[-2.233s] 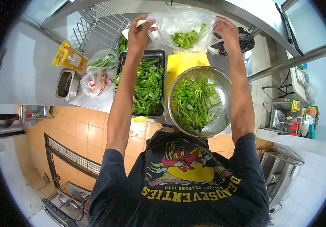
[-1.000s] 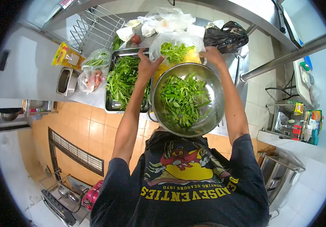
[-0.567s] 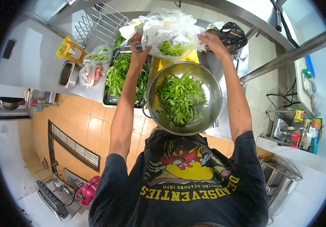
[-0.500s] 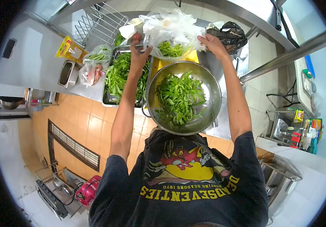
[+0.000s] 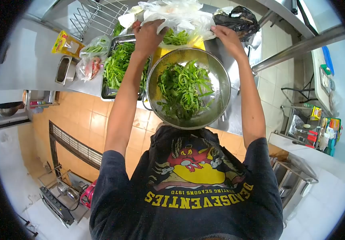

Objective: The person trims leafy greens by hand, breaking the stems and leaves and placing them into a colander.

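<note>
A clear plastic bag (image 5: 198, 25) with cut leafy greens (image 5: 176, 38) inside lies over a yellow board (image 5: 199, 45). My left hand (image 5: 150, 37) is closed at the bag's left edge, its fingers bent and partly hidden. At the opposite edge, my right hand (image 5: 225, 37) pinches the plastic between thumb and fingers. Closer to my body sits a large metal strainer bowl (image 5: 220, 86), holding more leafy greens (image 5: 186, 88). Beneath my left forearm, a metal tray (image 5: 107, 91) is heaped with leafy stems (image 5: 118, 66). A small reddish round item (image 5: 136, 25) shows beside my left hand.
On the left are a wire rack (image 5: 94, 18), a yellow packet (image 5: 66, 44), a small metal container (image 5: 64, 70) and bags of greens and reddish food (image 5: 94, 66). A black plastic bag (image 5: 238, 22) lies beyond my right hand. A metal post (image 5: 296, 50) slants at right.
My left hand has moved up and inward over the bag's left edge, its fingers now bent. My right hand still pinches the other edge. The whole view has shifted slightly.
</note>
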Demonstrator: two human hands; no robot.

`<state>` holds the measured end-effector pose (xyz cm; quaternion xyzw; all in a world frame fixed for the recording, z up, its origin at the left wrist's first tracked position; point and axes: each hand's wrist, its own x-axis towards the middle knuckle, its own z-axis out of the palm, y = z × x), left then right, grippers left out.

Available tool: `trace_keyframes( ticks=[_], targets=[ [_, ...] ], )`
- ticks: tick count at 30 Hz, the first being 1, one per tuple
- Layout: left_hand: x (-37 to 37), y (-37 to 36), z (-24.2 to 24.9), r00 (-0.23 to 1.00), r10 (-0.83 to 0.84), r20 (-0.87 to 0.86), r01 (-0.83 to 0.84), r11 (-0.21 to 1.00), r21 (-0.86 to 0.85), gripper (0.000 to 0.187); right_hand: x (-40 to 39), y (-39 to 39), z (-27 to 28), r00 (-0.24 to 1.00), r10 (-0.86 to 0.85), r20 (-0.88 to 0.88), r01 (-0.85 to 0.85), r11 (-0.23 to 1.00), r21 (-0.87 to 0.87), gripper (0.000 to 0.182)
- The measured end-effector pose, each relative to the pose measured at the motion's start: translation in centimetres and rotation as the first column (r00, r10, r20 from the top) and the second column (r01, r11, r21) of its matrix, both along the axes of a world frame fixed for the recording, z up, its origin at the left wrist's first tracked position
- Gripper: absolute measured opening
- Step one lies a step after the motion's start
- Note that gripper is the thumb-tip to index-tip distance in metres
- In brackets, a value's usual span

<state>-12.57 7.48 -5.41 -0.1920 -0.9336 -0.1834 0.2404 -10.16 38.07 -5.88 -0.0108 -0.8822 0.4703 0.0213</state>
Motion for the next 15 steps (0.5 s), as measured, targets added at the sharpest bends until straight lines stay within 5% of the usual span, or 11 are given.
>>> trace_keyframes(
  ticks=[5, 10, 12, 14, 15],
  targets=[
    [4.2, -0.6, 1.5, 1.000, -0.015, -0.019, 0.016, 0.999, 0.048, 0.026, 5.9, -0.4, 0.1, 0.966, -0.034, -0.255, -0.011, 0.985, -0.174, 0.043],
    [8.0, -1.6, 2.0, 0.985, 0.029, 0.172, -0.056, 0.987, 0.150, 0.026, 11.4, -3.5, -0.6, 0.990, -0.012, -0.137, -0.008, 0.989, -0.147, 0.026],
    [10.0, -1.4, 1.7, 0.969, 0.001, 0.246, -0.072, 0.957, 0.280, 0.026, 13.1, -4.7, -1.2, 0.990, 0.038, -0.137, -0.053, 0.993, -0.110, 0.023],
    [12.0, -0.5, -0.3, 0.982, -0.080, 0.171, -0.028, 0.837, 0.547, 0.021, 14.3, -6.3, -1.3, 0.996, 0.080, 0.030, -0.079, 0.996, -0.049, 0.020],
    [13.3, 0.0, -0.6, 0.953, -0.122, 0.278, -0.060, 0.822, 0.567, 0.021, 14.5, -6.7, -1.5, 0.989, 0.096, 0.113, -0.094, 0.995, -0.021, 0.019]
  ],
)
